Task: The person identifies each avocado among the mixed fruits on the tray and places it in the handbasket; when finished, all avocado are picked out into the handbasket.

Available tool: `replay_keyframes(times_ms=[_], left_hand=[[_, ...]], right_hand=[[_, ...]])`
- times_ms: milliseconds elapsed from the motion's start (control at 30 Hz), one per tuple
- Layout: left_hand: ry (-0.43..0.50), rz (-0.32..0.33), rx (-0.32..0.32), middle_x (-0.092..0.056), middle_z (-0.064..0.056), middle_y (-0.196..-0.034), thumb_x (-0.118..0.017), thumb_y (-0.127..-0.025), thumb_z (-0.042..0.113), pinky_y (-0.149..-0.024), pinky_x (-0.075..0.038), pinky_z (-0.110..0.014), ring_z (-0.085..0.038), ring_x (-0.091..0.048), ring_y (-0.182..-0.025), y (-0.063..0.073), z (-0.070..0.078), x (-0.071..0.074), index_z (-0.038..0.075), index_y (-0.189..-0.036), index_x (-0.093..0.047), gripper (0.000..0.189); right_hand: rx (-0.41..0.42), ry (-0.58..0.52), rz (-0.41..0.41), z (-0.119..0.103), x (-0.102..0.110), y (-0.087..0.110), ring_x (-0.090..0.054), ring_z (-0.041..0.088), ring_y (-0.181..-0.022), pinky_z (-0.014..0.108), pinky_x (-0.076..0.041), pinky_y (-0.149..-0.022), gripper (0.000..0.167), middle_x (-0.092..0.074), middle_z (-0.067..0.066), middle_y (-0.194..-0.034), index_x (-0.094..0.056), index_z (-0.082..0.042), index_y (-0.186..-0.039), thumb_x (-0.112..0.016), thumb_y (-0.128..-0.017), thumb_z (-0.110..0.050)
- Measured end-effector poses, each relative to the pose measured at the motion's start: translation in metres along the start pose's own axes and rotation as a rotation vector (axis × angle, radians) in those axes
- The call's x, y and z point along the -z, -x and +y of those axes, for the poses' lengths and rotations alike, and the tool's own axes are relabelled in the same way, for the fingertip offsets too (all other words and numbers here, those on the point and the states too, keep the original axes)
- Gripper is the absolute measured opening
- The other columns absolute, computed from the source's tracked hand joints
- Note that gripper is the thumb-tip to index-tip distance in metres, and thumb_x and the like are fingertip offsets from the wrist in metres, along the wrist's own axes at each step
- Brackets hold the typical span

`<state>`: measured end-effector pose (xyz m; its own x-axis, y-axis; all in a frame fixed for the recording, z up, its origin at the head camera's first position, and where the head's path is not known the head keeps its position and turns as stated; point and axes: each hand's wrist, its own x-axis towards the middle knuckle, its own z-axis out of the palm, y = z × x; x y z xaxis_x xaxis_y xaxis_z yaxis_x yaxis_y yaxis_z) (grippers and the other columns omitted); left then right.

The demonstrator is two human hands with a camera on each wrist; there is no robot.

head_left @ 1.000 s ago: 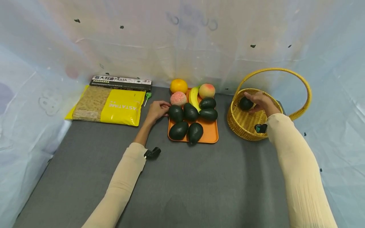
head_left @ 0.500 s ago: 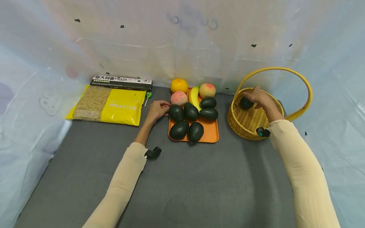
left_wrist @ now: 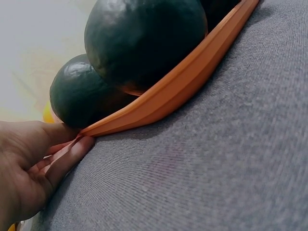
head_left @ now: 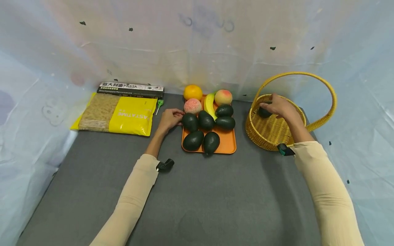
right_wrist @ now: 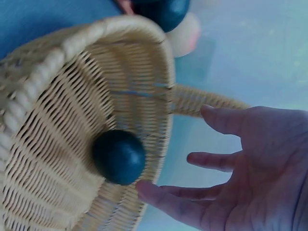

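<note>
My left hand (head_left: 170, 119) pinches the left rim of an orange tray (head_left: 227, 146), with thumb above and fingers below in the left wrist view. Several dark green avocados (head_left: 193, 140) lie on this tray. Behind them are a banana (head_left: 209, 105), a pink fruit (head_left: 193, 106), a peach (head_left: 223, 97) and an orange (head_left: 193, 93). Over the yellow wicker basket (head_left: 254, 134), my right hand (head_left: 280, 105) has its fingers spread. Inside sits one avocado (right_wrist: 119, 157); a fingertip is right at its edge in the right wrist view.
To the left lies a yellow pasta bag (head_left: 132, 116), a black pasta box (head_left: 130, 89) behind it. A green lollipop-like item (head_left: 160, 103) lies between bag and tray. The basket's tall handle (head_left: 330, 99) arches up at the right. A pale curtain (head_left: 172, 44) hangs behind.
My right hand has let go of the avocado in the basket, risen slightly, and spread its fingers; its forearm shifted right. The left hand has stayed at the tray's rim.
</note>
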<state>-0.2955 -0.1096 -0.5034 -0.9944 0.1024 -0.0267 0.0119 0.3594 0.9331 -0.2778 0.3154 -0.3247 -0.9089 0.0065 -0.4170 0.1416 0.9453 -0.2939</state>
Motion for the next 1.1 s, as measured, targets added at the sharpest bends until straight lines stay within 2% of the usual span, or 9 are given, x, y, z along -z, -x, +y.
replay_keyframes(times_ms=[67,100,200,267,333,567,700,833,1100], left_hand=[[0.001,0.000,0.001,-0.076,-0.024,-0.105,-0.068,-0.097,0.012,-0.062,-0.063,-0.021,-0.003,-0.067,-0.068,-0.001,0.001,0.000,-0.001,-0.114,-0.076,0.023],[-0.001,0.001,0.003,-0.076,-0.024,-0.105,-0.068,-0.096,0.012,-0.062,-0.063,-0.021,-0.003,-0.067,-0.068,-0.001,0.001,0.000,-0.001,-0.113,-0.076,0.023],[-0.016,0.008,0.009,-0.076,-0.023,-0.105,-0.068,-0.096,0.013,-0.062,-0.063,-0.021,-0.003,-0.067,-0.068,-0.001,0.001,0.000,0.000,-0.113,-0.076,0.023],[-0.027,0.012,0.007,-0.077,-0.022,-0.105,-0.068,-0.096,0.014,-0.062,-0.063,-0.021,-0.003,-0.067,-0.069,-0.001,0.001,0.000,0.000,-0.113,-0.076,0.023],[-0.026,0.014,0.005,-0.077,-0.022,-0.105,-0.068,-0.096,0.014,-0.062,-0.063,-0.021,-0.003,-0.067,-0.069,-0.001,0.002,0.000,0.000,-0.113,-0.076,0.023],[-0.015,0.011,0.011,-0.076,-0.023,-0.105,-0.069,-0.096,0.012,-0.062,-0.063,-0.020,-0.002,-0.066,-0.068,0.000,0.002,-0.001,-0.001,-0.113,-0.076,0.022],[-0.015,0.014,0.012,-0.076,-0.023,-0.104,-0.069,-0.096,0.012,-0.062,-0.063,-0.021,-0.001,-0.066,-0.068,0.000,0.002,-0.001,-0.001,-0.113,-0.076,0.023],[-0.016,0.020,0.010,-0.076,-0.023,-0.104,-0.069,-0.096,0.012,-0.062,-0.062,-0.020,-0.002,-0.066,-0.068,0.000,0.002,0.001,-0.001,-0.113,-0.076,0.023],[-0.051,0.014,0.010,-0.077,-0.020,-0.104,-0.068,-0.096,0.013,-0.064,-0.063,-0.021,-0.002,-0.067,-0.070,-0.001,0.002,0.000,0.000,-0.113,-0.076,0.023]], right_hand=[[0.030,0.024,0.023,-0.003,0.001,0.008,-0.060,0.050,-0.112,0.048,-0.060,-0.082,0.082,-0.034,0.040,-0.157,-0.019,0.010,-0.160,-0.045,-0.108,-0.047],[0.047,0.035,0.036,-0.005,0.001,0.012,-0.060,0.049,-0.112,0.050,-0.059,-0.084,0.080,-0.035,0.039,-0.157,-0.023,0.010,-0.159,-0.046,-0.108,-0.047],[0.086,0.062,0.062,-0.013,-0.002,0.025,-0.054,0.052,-0.126,0.062,-0.051,-0.100,0.075,-0.037,0.036,-0.158,-0.031,0.007,-0.158,-0.047,-0.108,-0.047],[0.103,0.076,0.075,-0.019,-0.003,0.035,-0.043,0.054,-0.139,0.068,-0.043,-0.110,0.073,-0.038,0.035,-0.159,-0.034,0.006,-0.157,-0.047,-0.108,-0.047],[0.125,0.082,0.086,-0.025,-0.005,0.046,-0.039,0.055,-0.143,0.070,-0.040,-0.113,0.070,-0.040,0.034,-0.157,-0.037,0.005,-0.155,-0.049,-0.108,-0.046],[0.178,0.082,0.117,-0.043,-0.017,0.075,-0.037,0.054,-0.143,0.072,-0.040,-0.110,0.069,-0.040,0.035,-0.154,-0.042,0.001,-0.152,-0.053,-0.106,-0.049],[0.234,0.081,0.123,-0.054,-0.025,0.087,-0.044,0.051,-0.138,0.069,-0.044,-0.106,0.068,-0.045,0.033,-0.150,-0.044,-0.002,-0.151,-0.056,-0.105,-0.050],[0.309,0.095,0.125,-0.064,-0.033,0.093,-0.051,0.049,-0.132,0.066,-0.048,-0.103,0.063,-0.052,0.031,-0.146,-0.050,-0.003,-0.148,-0.059,-0.105,-0.047],[0.392,0.080,0.072,-0.072,-0.046,0.095,-0.059,0.039,-0.119,0.057,-0.052,-0.099,0.056,-0.060,0.026,-0.138,-0.055,-0.002,-0.143,-0.064,-0.104,-0.040]])
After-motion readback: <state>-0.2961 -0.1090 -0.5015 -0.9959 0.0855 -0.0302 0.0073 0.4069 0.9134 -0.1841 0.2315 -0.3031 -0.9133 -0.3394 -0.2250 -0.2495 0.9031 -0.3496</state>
